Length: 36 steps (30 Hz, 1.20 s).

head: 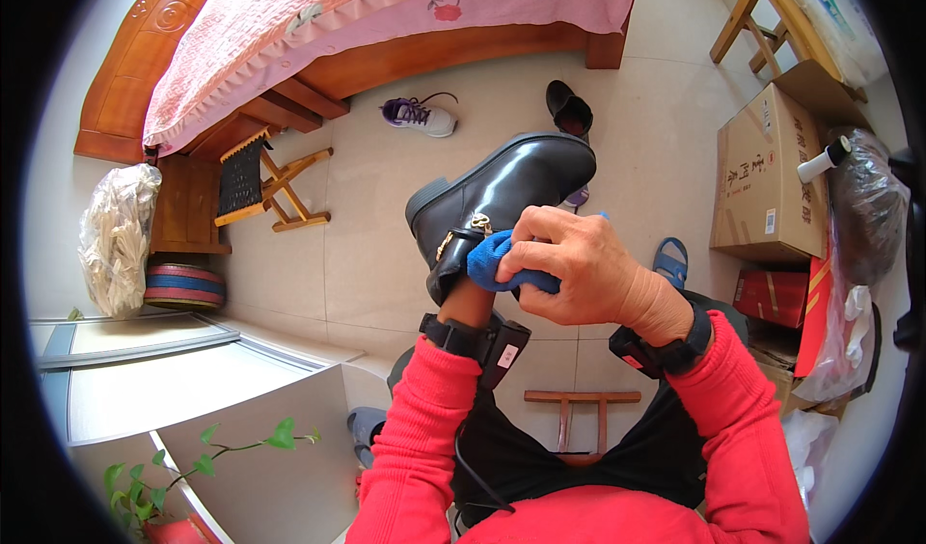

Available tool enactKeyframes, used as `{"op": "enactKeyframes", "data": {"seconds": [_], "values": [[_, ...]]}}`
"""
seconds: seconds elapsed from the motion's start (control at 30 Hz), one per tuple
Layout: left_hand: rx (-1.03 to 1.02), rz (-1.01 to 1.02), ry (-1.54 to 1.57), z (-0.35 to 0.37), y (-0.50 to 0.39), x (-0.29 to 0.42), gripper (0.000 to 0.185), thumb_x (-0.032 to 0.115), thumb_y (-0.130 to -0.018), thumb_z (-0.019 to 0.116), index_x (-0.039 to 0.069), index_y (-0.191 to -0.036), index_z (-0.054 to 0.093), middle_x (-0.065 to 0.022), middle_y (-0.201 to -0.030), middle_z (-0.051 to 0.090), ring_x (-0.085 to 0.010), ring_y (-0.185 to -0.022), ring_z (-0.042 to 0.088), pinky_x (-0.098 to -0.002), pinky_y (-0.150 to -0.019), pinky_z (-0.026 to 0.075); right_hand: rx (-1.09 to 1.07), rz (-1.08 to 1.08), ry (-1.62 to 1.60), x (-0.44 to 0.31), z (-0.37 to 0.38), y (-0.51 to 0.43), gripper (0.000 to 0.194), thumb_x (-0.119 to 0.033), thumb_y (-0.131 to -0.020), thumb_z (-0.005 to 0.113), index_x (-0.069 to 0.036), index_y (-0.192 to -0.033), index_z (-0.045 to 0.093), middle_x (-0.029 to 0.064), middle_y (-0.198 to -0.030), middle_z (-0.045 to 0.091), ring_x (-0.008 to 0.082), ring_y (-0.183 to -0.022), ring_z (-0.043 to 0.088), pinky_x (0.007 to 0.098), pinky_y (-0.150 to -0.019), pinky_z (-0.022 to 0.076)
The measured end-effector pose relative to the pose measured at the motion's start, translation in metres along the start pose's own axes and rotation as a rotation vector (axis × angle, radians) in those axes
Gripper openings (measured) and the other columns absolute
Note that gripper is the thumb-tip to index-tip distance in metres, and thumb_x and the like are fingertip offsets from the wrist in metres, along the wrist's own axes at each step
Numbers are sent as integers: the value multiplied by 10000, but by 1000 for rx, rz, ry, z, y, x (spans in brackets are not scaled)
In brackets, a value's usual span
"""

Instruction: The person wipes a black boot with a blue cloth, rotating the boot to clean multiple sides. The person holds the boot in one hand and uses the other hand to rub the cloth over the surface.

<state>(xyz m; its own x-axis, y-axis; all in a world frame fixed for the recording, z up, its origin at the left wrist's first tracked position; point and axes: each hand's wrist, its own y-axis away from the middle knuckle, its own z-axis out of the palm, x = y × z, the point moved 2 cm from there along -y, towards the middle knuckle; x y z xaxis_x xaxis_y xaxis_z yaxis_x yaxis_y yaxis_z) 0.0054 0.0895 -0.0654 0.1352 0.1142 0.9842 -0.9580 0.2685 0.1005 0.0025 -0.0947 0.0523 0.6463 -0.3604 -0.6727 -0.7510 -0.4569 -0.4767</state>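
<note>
A shiny black leather ankle boot (499, 179) is held up before me, its toe to the upper right and its heel to the left. My left hand (466, 304) reaches into the boot's shaft, its fingers hidden inside. Bunched in my right hand (579, 269) is a blue cloth (492, 258), pressed against the boot's shaft beside a strap with gold-coloured ornaments (479, 221). Beyond the toe, another dark boot (568, 106) rests on the tiled floor.
A white sneaker with purple laces (427, 119) lies near the bed (448, 56). A folding stool (242, 182) stands at left, cardboard boxes (767, 175) at right. One blue slipper (671, 260) is beside my knee. A potted plant (177, 529) is at lower left.
</note>
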Motion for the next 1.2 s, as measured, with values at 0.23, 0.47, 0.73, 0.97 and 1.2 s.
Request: {"op": "enactKeyframes", "data": {"seconds": [0.23,0.47,0.73,0.97,1.2], "values": [[82,-128,-394,-17,-11,10,219,242,-891,732,58,-999,684,-47,-976,698,-157,-835,640,-305,-742,541,-102,86,20,5,-10,2,107,-153,-703,730,-173,-798,685,48,-881,592,257,-805,649,369,-661,537],[58,68,-1029,-22,-28,14,209,237,-902,696,92,-1049,661,-52,-1004,679,-195,-856,621,-334,-755,532,-199,360,493,23,-17,11,61,-149,-755,697,-123,-809,685,57,-864,586,264,-805,656,390,-677,545],[29,46,-716,-9,-31,22,208,230,-793,778,104,-915,665,-50,-941,681,-188,-844,634,-350,-713,517,373,78,-160,7,-25,-8,234,25,-697,619,-76,-893,696,93,-873,627,297,-756,620,359,-692,536],[-35,-104,239,-17,-11,-8,122,143,-967,629,64,-1057,654,-49,-1000,655,-146,-882,612,-279,-769,519,20,77,-104,2,1,-1,149,-111,-696,694,-166,-831,667,55,-839,570,261,-747,637,374,-633,525],[-247,-537,-1091,-5,-40,20,470,424,-799,813,159,-1149,645,-27,-1102,632,-160,-1064,561,-355,-900,497,-79,261,99,17,-13,8,100,-130,-710,696,-164,-804,685,62,-825,580,273,-731,632,395,-626,515]]}}
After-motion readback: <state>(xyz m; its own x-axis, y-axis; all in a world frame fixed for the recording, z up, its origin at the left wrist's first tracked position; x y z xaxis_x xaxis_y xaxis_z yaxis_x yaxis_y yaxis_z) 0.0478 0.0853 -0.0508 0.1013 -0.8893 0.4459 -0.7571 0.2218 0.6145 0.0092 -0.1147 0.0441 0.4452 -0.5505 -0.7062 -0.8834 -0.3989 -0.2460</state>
